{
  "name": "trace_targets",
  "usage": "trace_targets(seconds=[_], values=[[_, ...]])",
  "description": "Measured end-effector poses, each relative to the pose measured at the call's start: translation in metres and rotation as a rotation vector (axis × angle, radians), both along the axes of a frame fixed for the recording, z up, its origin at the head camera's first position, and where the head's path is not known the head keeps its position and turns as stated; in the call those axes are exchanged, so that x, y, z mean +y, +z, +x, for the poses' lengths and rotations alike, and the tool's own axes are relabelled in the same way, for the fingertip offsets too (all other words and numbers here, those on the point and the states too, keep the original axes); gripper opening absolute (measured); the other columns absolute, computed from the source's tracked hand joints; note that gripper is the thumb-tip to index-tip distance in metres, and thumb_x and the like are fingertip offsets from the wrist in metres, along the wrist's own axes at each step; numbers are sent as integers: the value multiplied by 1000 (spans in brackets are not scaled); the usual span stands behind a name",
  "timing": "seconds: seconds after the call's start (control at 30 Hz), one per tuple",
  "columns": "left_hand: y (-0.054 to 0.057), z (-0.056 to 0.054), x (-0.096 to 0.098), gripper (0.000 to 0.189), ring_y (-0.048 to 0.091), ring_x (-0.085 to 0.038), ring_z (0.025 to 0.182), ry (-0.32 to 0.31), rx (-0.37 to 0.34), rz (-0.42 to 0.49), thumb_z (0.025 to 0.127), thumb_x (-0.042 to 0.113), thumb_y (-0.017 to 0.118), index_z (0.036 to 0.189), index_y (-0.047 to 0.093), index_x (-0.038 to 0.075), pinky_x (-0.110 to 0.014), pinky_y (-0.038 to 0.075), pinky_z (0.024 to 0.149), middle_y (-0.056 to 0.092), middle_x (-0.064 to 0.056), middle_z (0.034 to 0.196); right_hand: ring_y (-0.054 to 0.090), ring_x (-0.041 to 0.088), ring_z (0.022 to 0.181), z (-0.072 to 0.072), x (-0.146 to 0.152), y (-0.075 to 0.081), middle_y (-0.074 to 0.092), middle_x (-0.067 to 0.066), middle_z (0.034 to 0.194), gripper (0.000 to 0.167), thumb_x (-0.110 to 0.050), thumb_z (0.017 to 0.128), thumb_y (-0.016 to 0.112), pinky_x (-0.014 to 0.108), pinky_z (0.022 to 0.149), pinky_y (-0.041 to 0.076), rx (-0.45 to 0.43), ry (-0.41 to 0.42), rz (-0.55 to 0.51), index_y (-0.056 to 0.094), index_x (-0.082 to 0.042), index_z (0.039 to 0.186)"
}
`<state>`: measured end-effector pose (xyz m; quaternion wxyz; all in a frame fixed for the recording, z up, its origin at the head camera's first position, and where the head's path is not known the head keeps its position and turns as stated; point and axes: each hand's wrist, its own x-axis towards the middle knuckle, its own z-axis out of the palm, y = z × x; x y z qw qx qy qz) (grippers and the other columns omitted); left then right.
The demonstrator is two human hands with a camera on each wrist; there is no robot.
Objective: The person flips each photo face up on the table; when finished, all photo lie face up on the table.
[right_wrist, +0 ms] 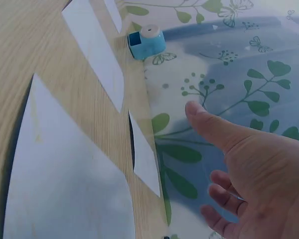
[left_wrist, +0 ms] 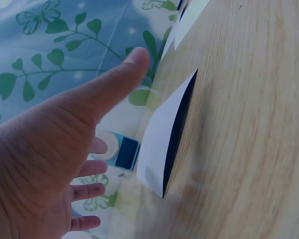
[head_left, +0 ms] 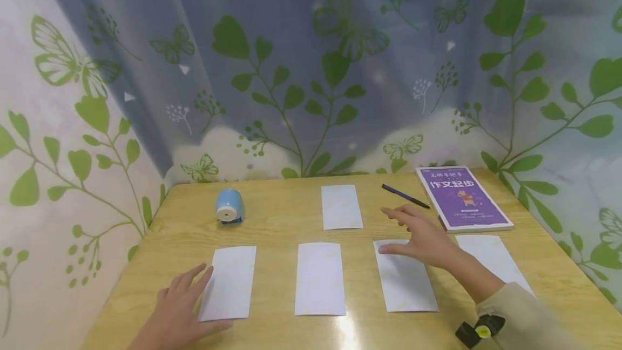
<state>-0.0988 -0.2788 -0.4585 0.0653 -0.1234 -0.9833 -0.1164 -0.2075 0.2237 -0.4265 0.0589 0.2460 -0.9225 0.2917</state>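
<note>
My left hand point(head_left: 178, 307) is at the left paper card point(head_left: 230, 283), fingers spread along its left edge; whether it touches the card I cannot tell. The left wrist view shows that hand point(left_wrist: 55, 144) holding nothing, its thumb stretched out beside a slightly curved card point(left_wrist: 162, 139). My right hand point(head_left: 423, 236) hovers over another white card point(head_left: 407, 285), fingers extended and thumb apart. Nothing is in that hand point(right_wrist: 264, 174) in the right wrist view. Between the hands lies a middle card point(head_left: 320, 280), with a further card point(head_left: 342, 207) behind it.
A blue pencil sharpener point(head_left: 229, 206) stands at the back left. A dark pen point(head_left: 405, 196) lies near a purple book point(head_left: 464, 197) at the back right. One more card point(head_left: 494, 258) is partly covered by the right forearm. A patterned curtain point(head_left: 311, 69) hangs behind the wooden table point(head_left: 277, 215).
</note>
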Motion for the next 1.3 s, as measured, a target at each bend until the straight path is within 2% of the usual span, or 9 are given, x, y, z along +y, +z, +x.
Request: trace_targets(seconds=[0.07, 0.17, 0.33, 0.47, 0.6, 0.8, 1.0, 1.17, 1.3], values=[[-4, 2, -3, 115, 50, -45, 125, 3, -26, 4, 62, 77, 76, 145, 49, 3, -63, 44, 83, 50, -19, 144, 55, 15, 96, -5, -11, 0, 59, 2, 118, 83, -49, 78, 82, 34, 77, 52, -19, 24, -15, 52, -11, 145], [-7, 2, -8, 117, 53, -41, 118, 7, -56, 19, 58, 77, 78, 144, 50, 3, -62, 44, 83, 53, -17, 136, 56, 15, 88, -12, -31, 1, 60, -1, 110, 75, -40, 79, 84, 31, 75, 53, -44, 63, -44, 56, -10, 142], [-6, 0, -17, 114, 52, -22, 98, 13, -90, 45, 54, 70, 85, 142, 54, 5, -45, 45, 81, 57, -7, 114, 54, 12, 78, -22, -62, -5, 63, 5, 104, 61, -25, 83, 82, 25, 71, 52, -67, 140, -76, 60, -6, 137], [-5, -2, -23, 112, 47, -13, 89, 54, -188, 100, 55, 61, 89, 143, 53, 3, -31, 47, 75, 56, -3, 106, 54, 7, 78, -27, -85, -11, 63, 11, 107, 57, -26, 86, 79, 21, 69, 51, -108, 205, -76, 61, -4, 135], [-5, -4, -25, 107, 48, -13, 89, 112, -286, 144, 59, 55, 90, 141, 53, -3, -28, 48, 75, 55, -3, 106, 57, 7, 80, -33, -105, -15, 63, 13, 108, 55, -27, 86, 79, 21, 71, 52, -133, 249, -86, 62, -3, 133], [-7, -6, -24, 98, 51, -13, 86, 173, -323, 199, 62, 50, 91, 136, 56, -5, -26, 49, 72, 57, -5, 106, 63, 11, 84, -40, -132, -16, 63, 17, 112, 54, -26, 87, 79, 22, 75, 55, -168, 288, -111, 62, 0, 131], [-12, -3, -28, 95, 52, -13, 85, 246, -381, 273, 63, 49, 91, 136, 57, -2, -26, 49, 71, 61, -5, 107, 71, 19, 88, -44, -162, -23, 65, 17, 114, 50, -23, 87, 79, 23, 74, 56, -246, 293, -153, 64, 2, 128], [-17, 2, -33, 88, 50, -10, 76, 278, -374, 322, 65, 43, 91, 134, 60, -1, -21, 44, 63, 62, 0, 102, 70, 24, 96, -46, -189, -25, 65, 16, 118, 48, -20, 88, 78, 27, 76, 58, -331, 297, -171, 64, 1, 129], [-22, 4, -34, 80, 51, -8, 76, 309, -377, 365, 66, 42, 91, 130, 64, 3, -20, 45, 64, 64, 2, 101, 69, 26, 101, -51, -207, -27, 66, 14, 119, 49, -21, 87, 79, 28, 80, 58, -369, 298, -148, 64, -2, 130]])
